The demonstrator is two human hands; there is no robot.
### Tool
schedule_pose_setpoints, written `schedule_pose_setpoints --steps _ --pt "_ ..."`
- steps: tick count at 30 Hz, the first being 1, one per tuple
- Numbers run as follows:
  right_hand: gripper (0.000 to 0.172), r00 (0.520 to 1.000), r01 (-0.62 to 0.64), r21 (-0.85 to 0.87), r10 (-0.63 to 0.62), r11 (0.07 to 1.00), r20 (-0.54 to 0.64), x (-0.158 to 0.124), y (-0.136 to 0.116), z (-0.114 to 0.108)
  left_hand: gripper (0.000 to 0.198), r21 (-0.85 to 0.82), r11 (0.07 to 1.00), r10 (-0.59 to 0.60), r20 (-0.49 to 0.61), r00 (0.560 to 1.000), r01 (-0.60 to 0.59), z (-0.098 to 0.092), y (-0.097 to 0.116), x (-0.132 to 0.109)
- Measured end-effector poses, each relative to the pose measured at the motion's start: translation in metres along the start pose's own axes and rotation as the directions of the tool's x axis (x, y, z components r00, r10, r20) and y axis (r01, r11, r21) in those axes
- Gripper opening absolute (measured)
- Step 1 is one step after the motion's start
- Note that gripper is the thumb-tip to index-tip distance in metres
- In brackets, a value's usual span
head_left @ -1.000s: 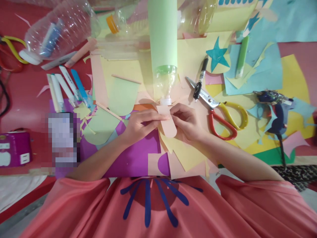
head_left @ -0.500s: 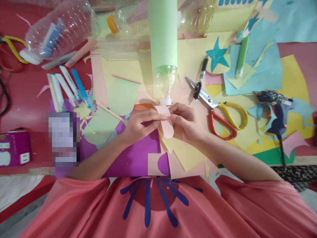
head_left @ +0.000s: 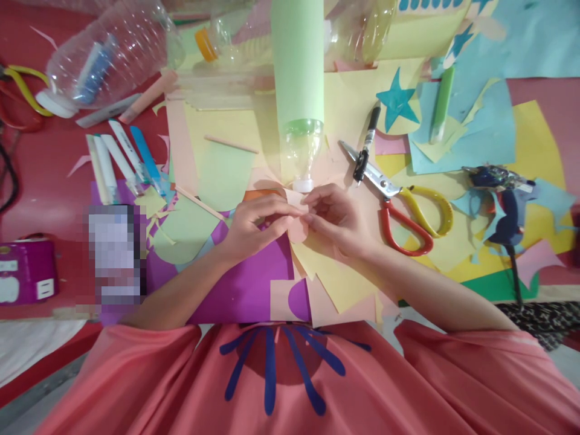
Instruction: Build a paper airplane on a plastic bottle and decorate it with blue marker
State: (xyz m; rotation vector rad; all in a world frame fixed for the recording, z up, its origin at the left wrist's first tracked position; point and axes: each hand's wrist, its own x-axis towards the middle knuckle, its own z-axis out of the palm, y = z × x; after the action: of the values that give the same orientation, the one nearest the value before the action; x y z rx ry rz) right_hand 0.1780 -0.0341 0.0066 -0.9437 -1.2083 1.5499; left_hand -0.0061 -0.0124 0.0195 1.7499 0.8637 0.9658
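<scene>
A pale pink paper strip with a rounded end (head_left: 298, 232) is held between my two hands. My left hand (head_left: 260, 222) pinches it from the left, thumb and fingertips on its edge. From the right, my right hand (head_left: 336, 219) grips the same strip with bent fingers, and its thumb presses near the left fingertips. Just beyond the fingers lies a clear plastic bottle (head_left: 302, 148), wrapped in light green paper (head_left: 298, 60), its white cap (head_left: 303, 185) pointing toward me. Purple paper (head_left: 244, 284) and yellow paper scraps (head_left: 333, 281) lie under the hands.
Scissors with red and yellow handles (head_left: 385, 188) and a black marker (head_left: 368, 142) lie to the right. Farther right is a dark blue glue gun (head_left: 510, 211). Left are several markers (head_left: 120, 154), a phone (head_left: 115, 254) and a large clear bottle (head_left: 118, 60).
The pink strip has tilted or folded between my fingers, so less of its length shows. My right fingers have shifted slightly left and curled more. The other things stay where they were.
</scene>
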Motion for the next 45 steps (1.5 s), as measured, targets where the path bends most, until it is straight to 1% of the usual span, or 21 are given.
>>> schedule_pose_setpoints --steps 2,5,8,12,15,18,23,28,37,40,43,45 --pt "0.013 1.0 -0.017 -0.018 0.017 1.0 -0.017 0.0 0.001 -0.001 0.011 0.006 0.999 -0.053 -0.042 0.998 0.053 0.002 0.0 -0.001" --pt "0.012 0.999 -0.009 -0.037 0.008 0.999 -0.039 -0.001 0.003 -0.001 0.014 -0.028 0.993 -0.117 -0.098 0.988 0.115 0.006 0.0 -0.002" --pt "0.011 0.998 0.007 -0.036 -0.009 0.999 -0.058 -0.001 0.002 -0.001 0.014 -0.024 0.993 -0.115 -0.099 0.988 0.113 0.007 0.001 -0.002" --pt "0.014 0.993 -0.032 -0.038 0.028 0.999 -0.114 0.0 0.0 0.001 0.017 0.017 0.991 -0.127 -0.122 0.984 0.13 0.008 0.001 -0.002" --pt "0.015 0.991 -0.051 -0.033 0.047 0.998 -0.128 0.0 0.0 0.002 0.021 0.031 0.988 -0.145 -0.128 0.981 0.151 0.009 0.001 -0.002" --pt "0.013 0.99 -0.041 -0.038 0.035 0.998 -0.135 0.0 0.001 0.002 0.022 0.036 0.986 -0.155 -0.127 0.98 0.16 0.008 0.001 -0.002" --pt "0.01 0.989 -0.032 -0.074 0.021 0.997 -0.148 0.0 0.001 0.002 0.02 0.044 0.986 -0.156 -0.127 0.98 0.163 0.008 0.002 -0.002" --pt "0.007 0.987 -0.03 -0.084 0.016 0.996 -0.16 -0.001 0.0 0.003 0.017 0.063 0.984 -0.155 -0.149 0.976 0.166 0.009 0.002 -0.002" --pt "0.004 0.986 -0.031 -0.173 0.002 0.984 -0.166 -0.002 -0.001 0.004 0.01 0.046 0.984 -0.164 -0.137 0.977 0.172 0.011 0.003 -0.003" --pt "0.004 0.985 0.008 -0.211 -0.043 0.977 -0.166 -0.002 -0.002 0.004 0.008 0.041 0.989 -0.133 -0.127 0.983 0.14 0.011 0.003 -0.002" --pt "0.006 0.987 0.038 -0.247 -0.075 0.968 -0.143 -0.002 -0.003 0.004 0.006 0.112 0.993 -0.021 -0.125 0.992 0.035 0.01 0.002 -0.002" --pt "0.006 0.988 0.047 -0.27 -0.085 0.962 -0.13 -0.002 -0.004 0.003 0.006 0.181 0.983 0.062 -0.129 0.99 -0.038 0.008 0.001 -0.001"
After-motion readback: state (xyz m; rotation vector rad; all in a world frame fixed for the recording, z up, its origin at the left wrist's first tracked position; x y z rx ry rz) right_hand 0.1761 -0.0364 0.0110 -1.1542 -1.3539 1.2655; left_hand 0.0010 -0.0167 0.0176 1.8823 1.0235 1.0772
